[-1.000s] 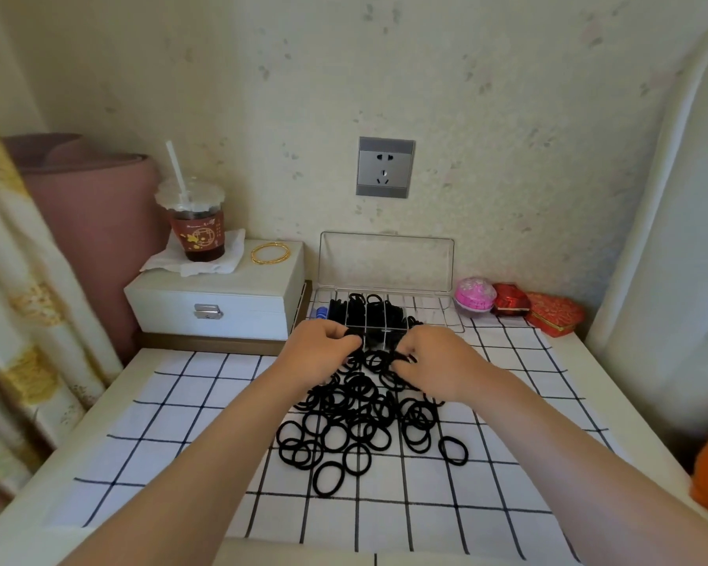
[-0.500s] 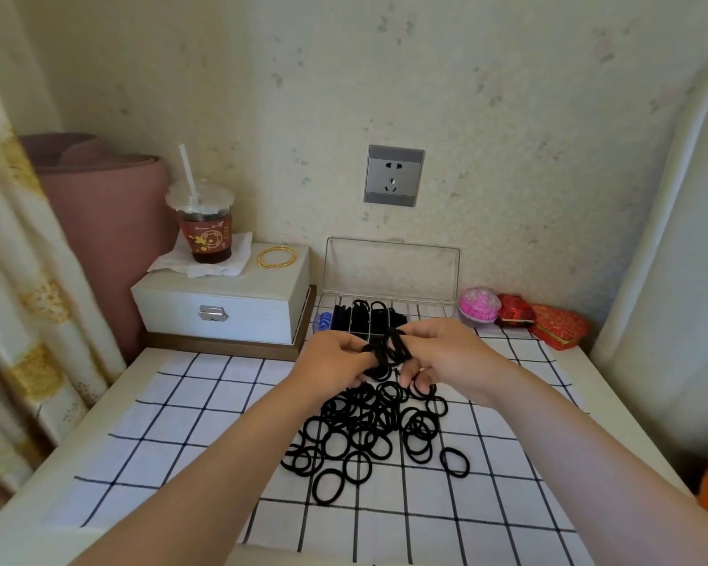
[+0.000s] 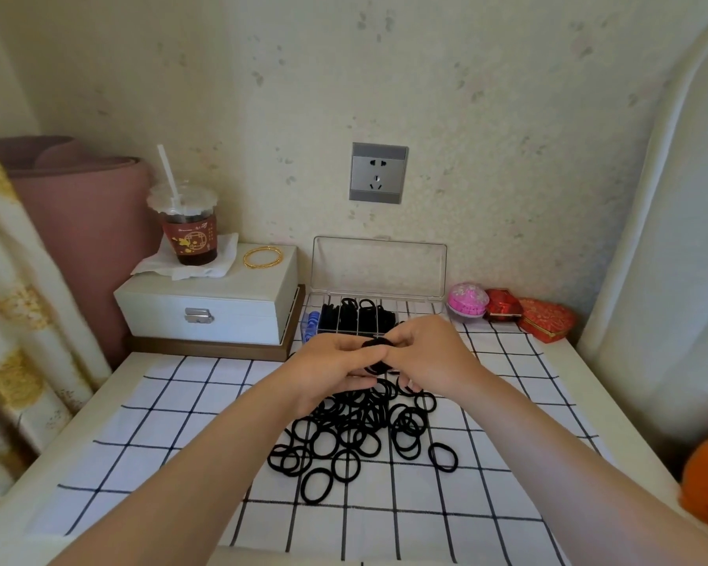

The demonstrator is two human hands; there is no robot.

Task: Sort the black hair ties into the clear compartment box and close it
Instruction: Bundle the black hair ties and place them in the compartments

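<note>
A pile of black hair ties (image 3: 356,435) lies on the checked cloth in the middle of the table. Just above its far edge, my left hand (image 3: 328,367) and my right hand (image 3: 430,353) meet and together pinch a small bunch of black hair ties (image 3: 377,343). Behind the hands stands the clear compartment box (image 3: 426,310), its lid (image 3: 379,267) upright against the wall. Several left compartments hold black ties; the right ones look empty. A blue item (image 3: 311,320) sits at the box's left end.
A white jewellery box (image 3: 209,308) at the back left carries a drink cup with a straw (image 3: 189,230) on a napkin and a gold bangle (image 3: 262,257). A pink case (image 3: 466,301) and red boxes (image 3: 544,318) stand at the back right. A curtain hangs at left.
Both hands lifted off the pile with a bunch of ties and drew together in front of the box. The pile has thinned at its far edge.
</note>
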